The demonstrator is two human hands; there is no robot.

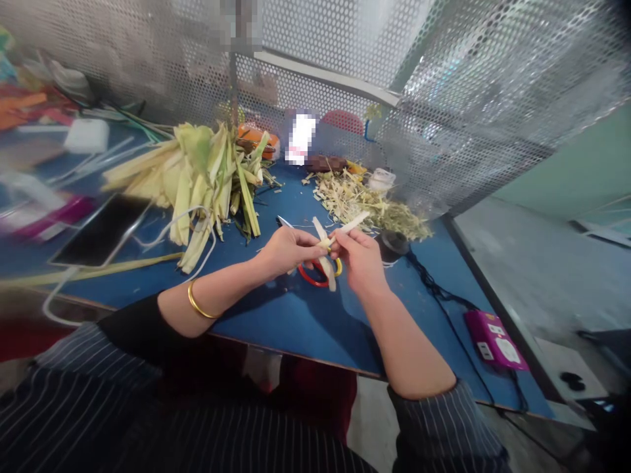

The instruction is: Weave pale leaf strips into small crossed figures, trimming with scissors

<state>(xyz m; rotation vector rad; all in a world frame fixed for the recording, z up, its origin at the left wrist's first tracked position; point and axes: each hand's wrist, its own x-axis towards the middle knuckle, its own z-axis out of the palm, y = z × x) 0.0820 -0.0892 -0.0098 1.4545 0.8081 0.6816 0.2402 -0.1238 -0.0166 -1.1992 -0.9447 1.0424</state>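
Corn-husk strips (326, 244): pale cream, narrow, flat, slightly creased; crossed and gathered at the centre. One free end points up and left, one up and right, one down. The crossing sits pinched between the fingertips of both hands (329, 250), above the blue table (305, 328)

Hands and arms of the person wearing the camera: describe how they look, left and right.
Both the left hand and right hand are gloveless. The left forearm wears a plain, gold-coloured bangle, with a black section of sleeve below the elbow. The dark garment has thin, pale stripes; its right sleeve ends near the elbow.
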